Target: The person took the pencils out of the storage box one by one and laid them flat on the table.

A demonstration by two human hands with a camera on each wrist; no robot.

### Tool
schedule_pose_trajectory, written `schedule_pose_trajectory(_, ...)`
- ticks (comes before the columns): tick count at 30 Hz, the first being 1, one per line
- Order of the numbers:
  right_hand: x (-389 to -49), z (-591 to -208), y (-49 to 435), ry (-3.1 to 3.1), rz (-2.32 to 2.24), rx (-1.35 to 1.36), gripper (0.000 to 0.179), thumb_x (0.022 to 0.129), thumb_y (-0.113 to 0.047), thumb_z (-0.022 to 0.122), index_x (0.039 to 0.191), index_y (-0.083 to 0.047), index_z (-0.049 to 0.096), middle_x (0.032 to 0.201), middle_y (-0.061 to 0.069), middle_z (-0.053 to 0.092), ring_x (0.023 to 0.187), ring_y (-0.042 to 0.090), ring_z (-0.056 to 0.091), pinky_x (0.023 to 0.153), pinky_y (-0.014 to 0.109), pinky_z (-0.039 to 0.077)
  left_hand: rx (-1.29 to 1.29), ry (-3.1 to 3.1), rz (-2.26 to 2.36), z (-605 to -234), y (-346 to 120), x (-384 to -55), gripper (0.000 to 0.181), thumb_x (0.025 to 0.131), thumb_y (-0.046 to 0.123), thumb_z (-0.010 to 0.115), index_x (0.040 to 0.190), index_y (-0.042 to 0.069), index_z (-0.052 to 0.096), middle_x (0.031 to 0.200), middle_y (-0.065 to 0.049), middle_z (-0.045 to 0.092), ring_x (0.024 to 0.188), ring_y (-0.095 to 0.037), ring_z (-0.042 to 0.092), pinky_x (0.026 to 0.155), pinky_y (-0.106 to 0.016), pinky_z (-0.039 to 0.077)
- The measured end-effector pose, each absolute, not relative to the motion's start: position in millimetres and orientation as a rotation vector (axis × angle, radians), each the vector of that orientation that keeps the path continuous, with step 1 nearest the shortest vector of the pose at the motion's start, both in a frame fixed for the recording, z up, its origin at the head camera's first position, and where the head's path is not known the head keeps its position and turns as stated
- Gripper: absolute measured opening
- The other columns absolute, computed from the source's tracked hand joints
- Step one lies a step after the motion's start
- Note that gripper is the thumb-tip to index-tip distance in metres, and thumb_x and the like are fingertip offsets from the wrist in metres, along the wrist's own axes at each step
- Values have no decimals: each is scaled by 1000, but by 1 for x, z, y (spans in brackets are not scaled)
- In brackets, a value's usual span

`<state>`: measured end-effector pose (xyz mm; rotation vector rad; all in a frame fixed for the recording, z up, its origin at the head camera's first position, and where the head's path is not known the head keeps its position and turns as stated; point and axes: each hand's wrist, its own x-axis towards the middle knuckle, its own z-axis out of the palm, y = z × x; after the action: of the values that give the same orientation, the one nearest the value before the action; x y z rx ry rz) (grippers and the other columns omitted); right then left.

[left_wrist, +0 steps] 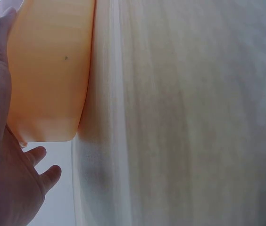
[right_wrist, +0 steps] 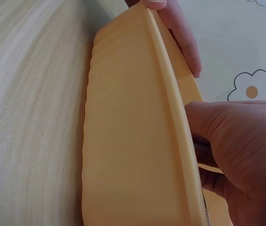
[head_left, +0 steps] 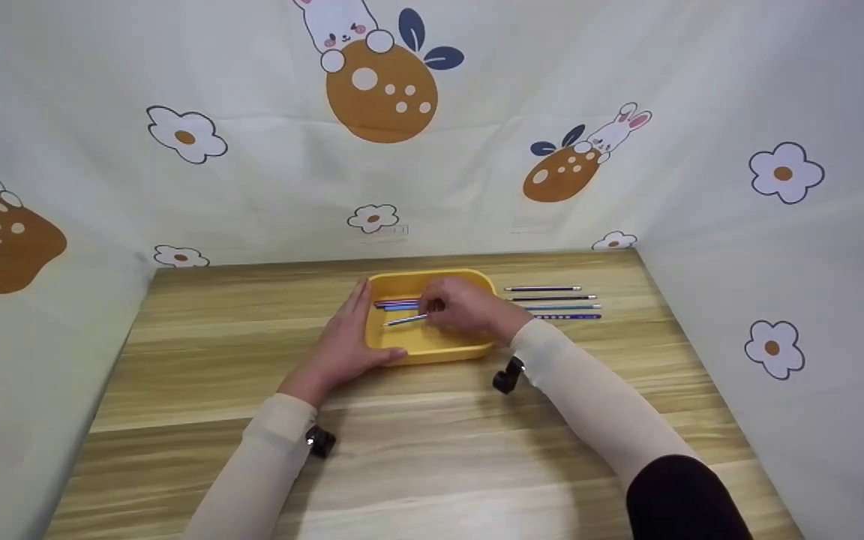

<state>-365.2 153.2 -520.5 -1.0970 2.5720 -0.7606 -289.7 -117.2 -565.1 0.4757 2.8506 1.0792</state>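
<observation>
Head view is showing the left hand [head_left: 342,346] spreading, its straight fingers steadying the yellow tray's [head_left: 432,343] left side. Within the tray, a few pencils [head_left: 400,306] are lying, and just nearer, a pale blue pencil [head_left: 406,320] is being pinched by the right hand [head_left: 466,306]. Farther right, four loose pencils [head_left: 556,298] are lying in a row on the wooden table [head_left: 417,450].

Pale cloth backdrop [head_left: 552,60] at twelve o'clock, rabbit-and-fruit print [head_left: 8,244] at nine, flower print [head_left: 775,349] at three, wood-grain tabletop [head_left: 432,450] at six
</observation>
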Motion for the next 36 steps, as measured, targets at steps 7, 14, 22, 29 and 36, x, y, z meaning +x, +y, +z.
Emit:
schedule_pose_trajectory(7, -364, -514, 160, 2575, -740, -1191, 16, 98, 0, 74, 111, -4, 84, 107, 8, 77, 97, 22, 70, 89, 36, 61, 472, 2847, 1097, -565, -117, -290, 147, 77, 77, 89, 179, 12, 4, 186, -11, 4, 169, -36, 15, 135, -55, 22)
schedule_pose_trajectory(14, -360, -508, 166, 2602, -691, -1236, 15, 98, -2, 75, 110, -6, 84, 104, 6, 75, 94, 20, 70, 85, 36, 61, 470, 2843, 1107, -567, -117, -290, 148, 77, 75, 90, 179, 12, 4, 187, -10, 3, 169, -36, 15, 135, -55, 22)
schedule_pose_trajectory(22, -358, -500, 176, 2585, -761, -1208, 16, 97, 0, 75, 109, -5, 83, 106, 6, 75, 94, 19, 68, 86, 37, 61, 464, 2836, 1121, -566, -117, -290, 145, 79, 68, 93, 179, 13, 4, 187, -6, 2, 169, -36, 15, 134, -57, 22)
schedule_pose_trajectory(29, -356, -495, 188, 2604, -778, -1187, 16, 99, 0, 74, 111, -6, 83, 107, 6, 74, 96, 21, 68, 87, 40, 62, 463, 2837, 1118, -567, -117, -289, 143, 80, 68, 92, 179, 13, 5, 187, -6, 1, 169, -36, 14, 134, -58, 21)
schedule_pose_trajectory(36, -353, -490, 201, 2628, -781, -1105, 17, 101, -2, 74, 115, -6, 83, 109, 3, 74, 97, 21, 67, 88, 39, 62, 458, 2839, 1108, -566, -116, -289, 145, 79, 68, 93, 179, 12, 5, 187, -9, 3, 169, -36, 13, 135, -57, 20)
